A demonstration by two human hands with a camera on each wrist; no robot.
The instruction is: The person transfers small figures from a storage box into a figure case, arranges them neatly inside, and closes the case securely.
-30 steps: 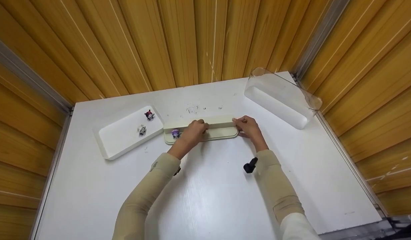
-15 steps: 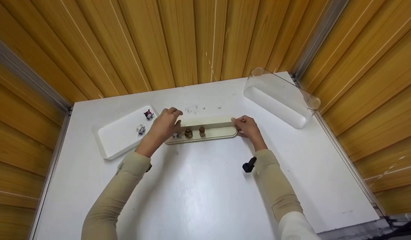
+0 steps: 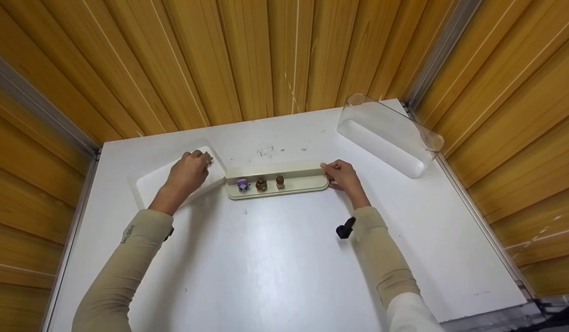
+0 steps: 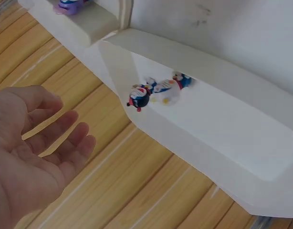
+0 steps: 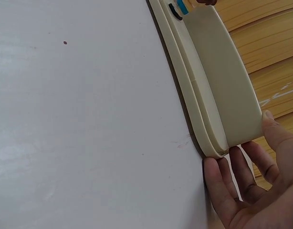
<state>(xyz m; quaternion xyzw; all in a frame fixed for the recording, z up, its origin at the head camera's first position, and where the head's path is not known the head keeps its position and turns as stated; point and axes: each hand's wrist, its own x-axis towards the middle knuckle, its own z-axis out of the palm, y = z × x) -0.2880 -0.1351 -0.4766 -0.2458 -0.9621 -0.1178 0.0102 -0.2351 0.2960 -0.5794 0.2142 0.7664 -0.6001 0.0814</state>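
Note:
My left hand (image 3: 188,174) is over the white tray (image 4: 242,129), fingers loosely bent. In the left wrist view the hand holds nothing, apart from two small figurines: one with a dark and red head (image 4: 139,97), the other whitish and blue (image 4: 168,89). In the head view the hand mostly hides them. My right hand (image 3: 345,177) grips the right end of a cream stepped display base (image 3: 307,183), thumb on the raised back part, fingers at the end. On the base's lower step stand a purple figurine (image 3: 242,185), a brown one (image 3: 261,185) and another brown one (image 3: 280,182).
A clear cover (image 3: 388,124) lies at the back right of the white table (image 3: 275,258). The tray's right corner is close against the base's left end. Yellow wood-patterned panels (image 3: 247,60) rise behind the table and at its sides.
My left hand has moved left from the base to the tray, uncovering the brown figurines standing on the base. The right hand has kept its grip on the base's end.

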